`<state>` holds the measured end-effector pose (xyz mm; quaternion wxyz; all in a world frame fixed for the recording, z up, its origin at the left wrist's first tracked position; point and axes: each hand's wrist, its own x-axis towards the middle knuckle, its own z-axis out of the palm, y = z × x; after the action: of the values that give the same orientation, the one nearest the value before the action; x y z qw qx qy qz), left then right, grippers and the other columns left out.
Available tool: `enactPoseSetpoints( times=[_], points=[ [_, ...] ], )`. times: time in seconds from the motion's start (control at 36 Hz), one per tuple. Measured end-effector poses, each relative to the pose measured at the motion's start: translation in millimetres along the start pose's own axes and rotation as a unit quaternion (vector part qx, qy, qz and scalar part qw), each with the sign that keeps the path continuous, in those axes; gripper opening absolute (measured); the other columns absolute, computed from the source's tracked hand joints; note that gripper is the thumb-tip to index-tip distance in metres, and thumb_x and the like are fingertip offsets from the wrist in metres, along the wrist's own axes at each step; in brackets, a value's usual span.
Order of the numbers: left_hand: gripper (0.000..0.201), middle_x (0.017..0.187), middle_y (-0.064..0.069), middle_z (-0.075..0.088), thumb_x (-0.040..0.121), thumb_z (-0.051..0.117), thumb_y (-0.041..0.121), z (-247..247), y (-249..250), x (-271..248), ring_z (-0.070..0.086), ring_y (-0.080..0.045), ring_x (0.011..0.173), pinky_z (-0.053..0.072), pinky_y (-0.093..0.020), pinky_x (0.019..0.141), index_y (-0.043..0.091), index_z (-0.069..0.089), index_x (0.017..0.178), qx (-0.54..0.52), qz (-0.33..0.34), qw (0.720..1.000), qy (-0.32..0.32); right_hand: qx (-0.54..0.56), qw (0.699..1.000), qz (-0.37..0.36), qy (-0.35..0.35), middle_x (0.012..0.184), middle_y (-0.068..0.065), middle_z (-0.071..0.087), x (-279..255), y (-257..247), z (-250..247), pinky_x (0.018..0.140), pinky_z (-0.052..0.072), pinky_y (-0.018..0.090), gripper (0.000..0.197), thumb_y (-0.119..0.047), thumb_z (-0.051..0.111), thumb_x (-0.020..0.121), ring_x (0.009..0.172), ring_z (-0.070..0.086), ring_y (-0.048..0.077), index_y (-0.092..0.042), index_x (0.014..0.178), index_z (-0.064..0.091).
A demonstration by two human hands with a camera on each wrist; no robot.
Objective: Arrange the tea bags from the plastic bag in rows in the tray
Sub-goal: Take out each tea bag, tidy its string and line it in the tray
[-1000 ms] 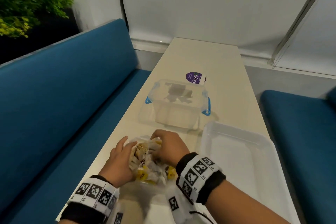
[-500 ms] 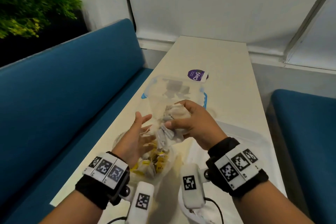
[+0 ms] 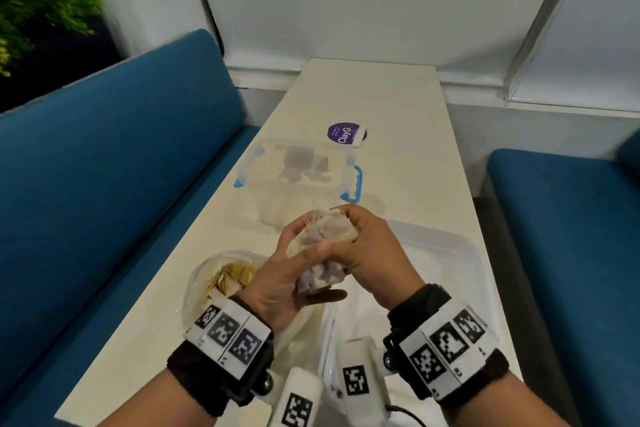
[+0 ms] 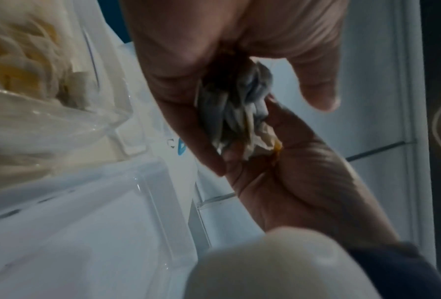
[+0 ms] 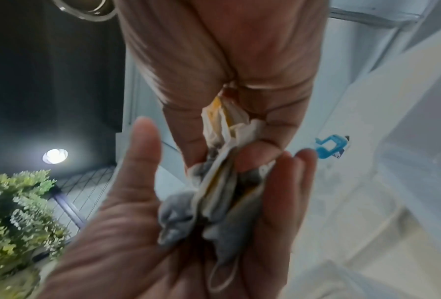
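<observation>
The counter [image 3: 398,107] carries, from far to near, a lidded clear box [image 3: 298,180], the white tray [image 3: 446,253] on the right, which seems to hold no tea bags as yet, and the plastic bag [image 3: 221,282] on the left, with yellow-tagged tea bags showing inside it. Above the tray's near-left corner both hands hold a bunch of tea bags [image 3: 323,246] in the air. The right hand [image 3: 374,253] has its fingers curled round the top of the bunch; the left hand [image 3: 287,281] cups it from below, thumb and fingers half closed on it.

The step in hand looks to be carrying a first handful to the tray. Next, the bunch likely needs teasing apart, since strings tangle at its top, then single bags laid flat in a row.

How many bags are in the bunch cannot be told; the hands cover most of it. The tray's near edge is hidden by the wrists.
</observation>
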<state>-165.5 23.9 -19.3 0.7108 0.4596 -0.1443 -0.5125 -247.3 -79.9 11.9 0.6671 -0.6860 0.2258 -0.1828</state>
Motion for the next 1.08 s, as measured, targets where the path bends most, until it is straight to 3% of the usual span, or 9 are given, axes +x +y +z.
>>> enactPoseSetpoints(
  times=[0.11, 0.28, 0.39, 0.53, 0.64, 0.78, 0.92, 1.0, 1.08],
  points=[
    [0.059, 0.087, 0.004, 0.073, 0.058, 0.073, 0.037, 8, -8, 0, 0.067, -0.019, 0.069, 0.055, -0.029, 0.052, 0.041, 0.055, 0.113, 0.023, 0.022, 0.999, 0.035, -0.084, 0.996, 0.000, -0.017, 0.096, 0.005, 0.070, -9, 8, -1, 0.077, 0.054, 0.031, 0.016, -0.012, 0.060, 0.085, 0.088, 0.066, 0.020, -0.013, 0.101, 0.063],
    [0.038, 0.087, -0.001, 0.072, 0.065, 0.071, 0.036, 5, -24, 1, 0.067, -0.016, 0.072, 0.042, -0.029, 0.066, 0.035, 0.066, 0.102, 0.006, -0.003, 0.999, 0.046, -0.044, 0.998, 0.006, -0.043, 0.084, -0.004, 0.072, -22, 16, -6, 0.066, 0.050, 0.016, 0.023, -0.019, 0.048, 0.096, 0.076, 0.066, 0.004, -0.020, 0.089, 0.071],
    [0.039, 0.094, -0.009, 0.071, 0.067, 0.072, 0.028, 4, -26, 7, 0.068, -0.022, 0.078, 0.047, -0.033, 0.073, 0.024, 0.068, 0.105, -0.015, -0.018, 0.999, 0.035, -0.093, 0.995, -0.026, 0.011, 0.087, 0.007, 0.071, -22, 22, -11, 0.071, 0.052, 0.025, 0.024, -0.029, 0.052, 0.087, 0.079, 0.067, 0.017, -0.016, 0.088, 0.073],
    [0.052, 0.095, -0.017, 0.070, 0.056, 0.086, 0.021, 6, -24, 12, 0.070, -0.030, 0.080, 0.059, -0.037, 0.060, 0.010, 0.069, 0.103, -0.066, -0.017, 0.997, -0.045, -0.092, 0.989, -0.053, 0.107, 0.082, -0.003, 0.054, -25, 19, -31, 0.067, 0.043, 0.014, 0.020, -0.011, 0.062, 0.086, 0.073, 0.049, 0.007, -0.031, 0.086, 0.061],
    [0.057, 0.092, -0.016, 0.071, 0.040, 0.093, 0.029, 3, -27, 14, 0.070, -0.028, 0.077, 0.058, -0.035, 0.058, 0.013, 0.075, 0.091, -0.070, -0.031, 0.992, -0.095, -0.086, 0.993, -0.068, 0.052, 0.072, -0.004, 0.057, -25, 8, -48, 0.072, 0.045, 0.019, 0.028, 0.002, 0.057, 0.085, 0.070, 0.052, 0.004, -0.024, 0.088, 0.067],
    [0.049, 0.089, -0.008, 0.072, 0.047, 0.089, 0.039, -1, -28, 15, 0.070, -0.019, 0.080, 0.057, -0.033, 0.062, 0.019, 0.076, 0.090, -0.046, -0.043, 0.990, -0.127, -0.123, 0.989, -0.065, -0.044, 0.088, 0.006, 0.070, -21, 4, -57, 0.082, 0.051, 0.036, 0.046, 0.010, 0.059, 0.081, 0.086, 0.061, 0.025, -0.035, 0.078, 0.073],
    [0.039, 0.090, -0.011, 0.071, 0.062, 0.078, 0.029, -3, -27, 16, 0.069, -0.024, 0.078, 0.055, -0.038, 0.068, 0.011, 0.070, 0.096, -0.048, -0.074, 0.993, -0.079, -0.164, 0.981, -0.087, -0.056, 0.086, 0.003, 0.063, -22, 1, -58, 0.064, 0.040, 0.009, 0.039, 0.005, 0.070, 0.074, 0.070, 0.050, 0.005, -0.032, 0.086, 0.071],
    [0.034, 0.086, -0.012, 0.071, 0.067, 0.068, 0.027, -3, -28, 15, 0.069, -0.025, 0.072, 0.056, -0.036, 0.058, 0.010, 0.069, 0.096, -0.044, -0.091, 0.992, -0.074, -0.197, 0.974, -0.093, -0.059, 0.087, 0.006, 0.059, -22, -2, -59, 0.064, 0.039, 0.007, 0.032, 0.001, 0.072, 0.074, 0.069, 0.048, 0.003, -0.031, 0.081, 0.071],
    [0.045, 0.084, -0.013, 0.071, 0.053, 0.082, 0.031, -3, -30, 13, 0.069, -0.025, 0.068, 0.055, -0.034, 0.050, 0.010, 0.070, 0.091, -0.049, -0.107, 0.990, -0.078, -0.222, 0.969, -0.092, -0.062, 0.086, 0.002, 0.056, -21, -1, -60, 0.063, 0.039, 0.008, 0.025, -0.006, 0.075, 0.073, 0.073, 0.047, 0.004, -0.031, 0.076, 0.070]
  ],
)
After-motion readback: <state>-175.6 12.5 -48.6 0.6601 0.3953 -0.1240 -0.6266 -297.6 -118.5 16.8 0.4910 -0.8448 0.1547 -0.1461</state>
